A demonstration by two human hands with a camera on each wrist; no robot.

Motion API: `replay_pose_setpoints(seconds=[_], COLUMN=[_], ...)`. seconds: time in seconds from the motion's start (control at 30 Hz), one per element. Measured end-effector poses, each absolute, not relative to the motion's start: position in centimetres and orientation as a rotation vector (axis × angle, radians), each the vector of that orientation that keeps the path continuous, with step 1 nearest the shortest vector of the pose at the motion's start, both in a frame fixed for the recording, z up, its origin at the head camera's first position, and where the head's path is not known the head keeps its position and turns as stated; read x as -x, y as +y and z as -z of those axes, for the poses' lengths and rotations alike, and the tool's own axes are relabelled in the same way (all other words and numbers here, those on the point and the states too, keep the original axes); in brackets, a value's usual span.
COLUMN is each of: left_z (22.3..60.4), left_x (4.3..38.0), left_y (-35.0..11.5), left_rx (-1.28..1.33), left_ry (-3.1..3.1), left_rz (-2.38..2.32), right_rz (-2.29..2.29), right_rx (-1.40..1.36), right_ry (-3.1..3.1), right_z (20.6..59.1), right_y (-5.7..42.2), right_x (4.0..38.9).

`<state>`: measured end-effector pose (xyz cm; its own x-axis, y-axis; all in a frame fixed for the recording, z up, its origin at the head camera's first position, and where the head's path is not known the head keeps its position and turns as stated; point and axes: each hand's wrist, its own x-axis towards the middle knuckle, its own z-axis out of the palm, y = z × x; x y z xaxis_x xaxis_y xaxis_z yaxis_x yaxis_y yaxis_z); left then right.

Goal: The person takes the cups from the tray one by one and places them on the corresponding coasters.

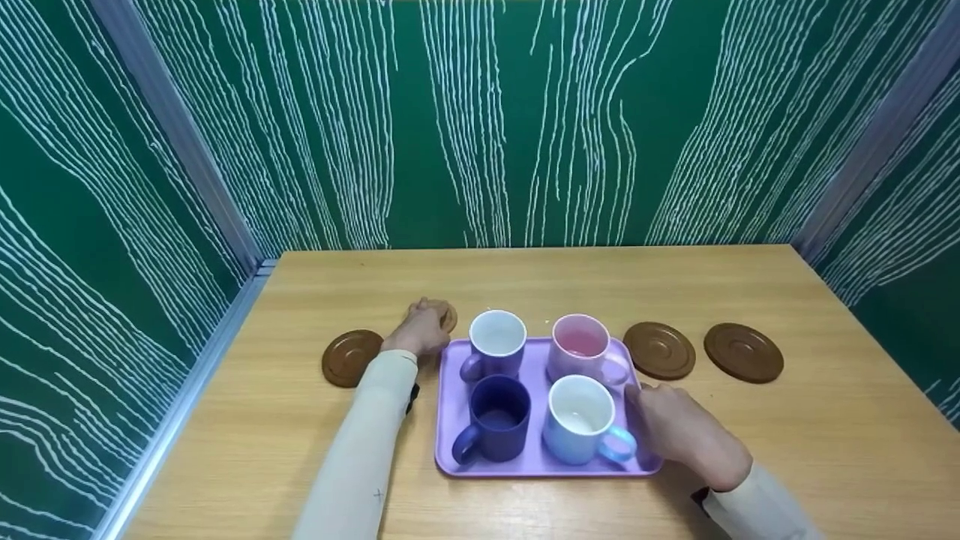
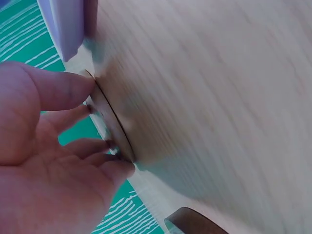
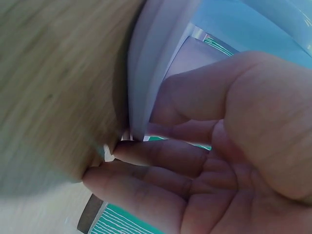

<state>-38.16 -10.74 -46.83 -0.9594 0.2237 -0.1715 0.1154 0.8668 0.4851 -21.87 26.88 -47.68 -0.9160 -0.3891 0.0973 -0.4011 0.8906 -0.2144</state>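
Pale cloth sleeves; left hand pinches round coaster; right hand grips round-cornered tray bearing cylindrical mugs.

Four mugs on tray, coasters to its left and right, table beneath

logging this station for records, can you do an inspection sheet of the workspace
surface: wood-grain tabletop
job's things: purple tray carrying purple mug, pink mug, dark blue mug and light blue mug; one brown disc left of it, two brown discs right, one held disc
clutter: nothing seen
grippers: bare hands; left hand pinches the held disc, right hand grips the tray's right edge
cables: nothing seen
surroundings: green walls with white wavy lines, grey corner posts
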Motion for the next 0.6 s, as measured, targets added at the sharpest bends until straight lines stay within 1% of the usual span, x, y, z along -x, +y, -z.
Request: replay_pose_setpoints(seconds=[0.27,0.6], left_z=[47.1,47.2], left_x=[38.9,39.4], left_y=[-10.5,-10.0], left_rx=[-0.320,-0.490], left_ry=[2.777,2.785], left_rz=[-0.736,-0.702], right_rz=[-0.362,-0.356], right_rx=[-0.651,-0.671], right_ry=[-2.985,-2.959], right_z=[47.5,47.5], right_y=[26.9,26.9], right_x=[21.9,21.8])
